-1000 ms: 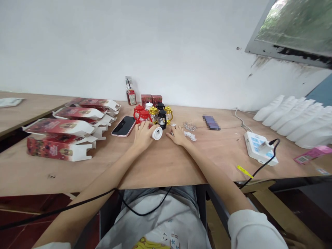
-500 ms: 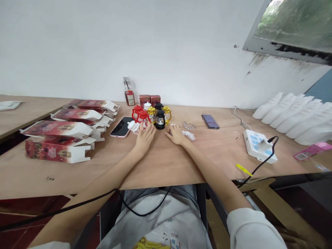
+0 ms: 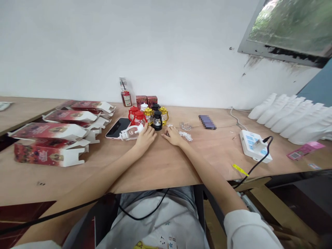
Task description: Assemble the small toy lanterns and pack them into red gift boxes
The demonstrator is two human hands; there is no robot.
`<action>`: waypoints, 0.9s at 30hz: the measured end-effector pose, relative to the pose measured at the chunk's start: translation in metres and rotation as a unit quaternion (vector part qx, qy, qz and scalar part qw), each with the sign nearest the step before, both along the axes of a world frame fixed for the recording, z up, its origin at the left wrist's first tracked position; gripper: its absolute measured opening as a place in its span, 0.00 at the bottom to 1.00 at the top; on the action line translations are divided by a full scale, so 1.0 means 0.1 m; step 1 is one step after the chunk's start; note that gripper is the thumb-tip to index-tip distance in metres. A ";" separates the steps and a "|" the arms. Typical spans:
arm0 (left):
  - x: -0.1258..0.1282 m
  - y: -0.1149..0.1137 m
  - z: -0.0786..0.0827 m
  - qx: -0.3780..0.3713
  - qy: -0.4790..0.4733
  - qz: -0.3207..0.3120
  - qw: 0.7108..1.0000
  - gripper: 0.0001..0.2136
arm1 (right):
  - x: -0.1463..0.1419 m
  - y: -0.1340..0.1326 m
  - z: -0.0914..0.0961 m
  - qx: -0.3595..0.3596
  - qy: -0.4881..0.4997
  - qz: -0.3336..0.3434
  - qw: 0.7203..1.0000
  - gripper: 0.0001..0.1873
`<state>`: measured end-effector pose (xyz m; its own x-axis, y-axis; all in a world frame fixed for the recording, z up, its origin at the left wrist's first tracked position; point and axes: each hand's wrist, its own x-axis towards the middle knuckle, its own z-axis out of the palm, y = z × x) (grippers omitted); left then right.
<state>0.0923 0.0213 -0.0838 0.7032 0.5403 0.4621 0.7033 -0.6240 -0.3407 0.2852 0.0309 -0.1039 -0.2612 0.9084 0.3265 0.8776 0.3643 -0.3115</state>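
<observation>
A small white lantern (image 3: 129,132) with a clear body lies on its side, its cap pointing left over the edge of a phone (image 3: 118,128). My left hand (image 3: 146,137) is closed at the base of this lantern, fingers bent. Just beyond stand several mini lanterns close together, among them a red lantern (image 3: 140,118), a black lantern (image 3: 157,121) and a gold lantern (image 3: 164,116). On the tabletop right of the black one rests my right hand (image 3: 172,136), its fingers curled together; whatever is under the fingertips is too small to name. White plastic pieces (image 3: 185,135) lie beside it.
Flattened red printed boxes (image 3: 49,130) are piled at left. Two small red boxes (image 3: 141,100) and a bottle (image 3: 126,97) stand by the wall. Rightward are metal wire pieces (image 3: 186,126), a pixelated dark item (image 3: 207,122), a power strip (image 3: 252,147) and white bottles (image 3: 293,119).
The white lantern at my left hand has turned, its cap swinging down and left onto the phone's edge. My right hand stays about where it was. The view has shifted slightly right.
</observation>
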 end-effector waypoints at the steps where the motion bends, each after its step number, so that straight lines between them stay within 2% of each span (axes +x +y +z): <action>1: -0.01 -0.01 0.01 0.006 0.003 0.004 1.000 0.17 | 0.00 0.00 0.00 0.000 0.001 0.001 1.000 0.14; 4: -0.10 -0.11 0.05 0.010 -0.029 0.029 0.999 0.20 | 0.00 -0.02 0.01 0.006 0.009 0.004 1.000 0.14; 8: -0.35 -0.24 0.12 0.005 -0.141 0.099 0.985 0.21 | 0.01 -0.04 0.02 0.003 0.015 0.018 1.000 0.13; 11: -0.54 -0.25 0.20 -0.009 -0.130 0.160 0.978 0.19 | 0.02 -0.04 0.02 0.002 0.015 0.027 1.000 0.11; 17: -0.62 -0.15 0.29 -0.006 -0.012 0.133 0.991 0.17 | 0.00 -0.02 0.00 0.007 0.019 0.028 0.999 0.10; 20: -0.61 -0.11 0.27 -0.004 -0.009 0.111 0.994 0.19 | 0.02 0.01 -0.03 0.013 0.096 0.027 0.995 0.12; 22: -0.62 -0.08 0.27 -0.024 -0.015 0.090 0.996 0.23 | 0.06 0.07 -0.05 0.013 0.216 -0.002 0.976 0.15; 25: -0.64 -0.03 0.28 -0.073 -0.006 0.065 0.995 0.25 | 0.13 0.15 -0.10 0.004 0.419 -0.070 0.905 0.19; 27: -0.65 -0.03 0.30 -0.090 0.004 0.065 0.994 0.23 | 0.17 0.18 -0.12 0.004 0.486 -0.091 0.869 0.20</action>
